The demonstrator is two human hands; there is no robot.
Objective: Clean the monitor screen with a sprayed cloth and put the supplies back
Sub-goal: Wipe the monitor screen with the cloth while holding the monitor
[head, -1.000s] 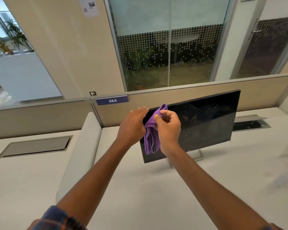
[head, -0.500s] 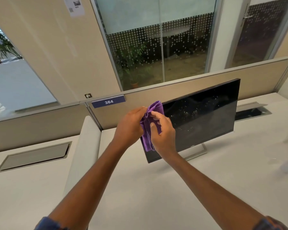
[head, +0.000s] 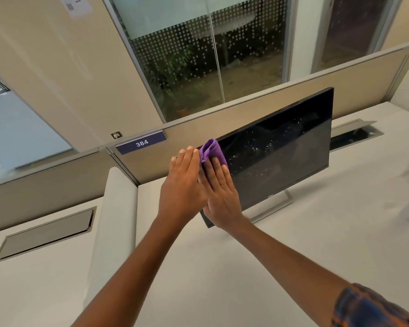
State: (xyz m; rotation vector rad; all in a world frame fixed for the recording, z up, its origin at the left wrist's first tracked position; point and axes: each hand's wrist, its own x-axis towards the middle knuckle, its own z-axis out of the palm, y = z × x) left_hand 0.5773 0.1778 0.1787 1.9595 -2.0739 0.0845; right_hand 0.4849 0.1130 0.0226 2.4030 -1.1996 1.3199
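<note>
**Both palms flat, cloth on the glass**

Your right hand [head: 219, 194] is spread flat, fingers straight and together, pinning the folded purple microfibre cloth [head: 211, 151] against the upper left corner of the black flat-panel monitor [head: 283, 147]. No curl in those fingers: this is a press, not a pinch. The cloth pokes out above your fingertips, bunched into a soft fold right at the screen's top edge.

Your left hand [head: 182, 185] lies just beside the right, touching it along the inner edge, also flat and open, fingertips meeting the left side of the cloth. Whether it bears on the cloth or only rests against it, you cannot tell from here.

Out to the right of your hands, the dark screen is speckled with pale droplets across its middle. Below your right wrist sits the monitor's lower left corner, and past it the silver stand [head: 273, 207] rests on the white desk [head: 293, 256]. Above and left of your left hand, a blue label reading 384 [head: 141, 142] is fixed to the beige partition [head: 293, 95].
</note>
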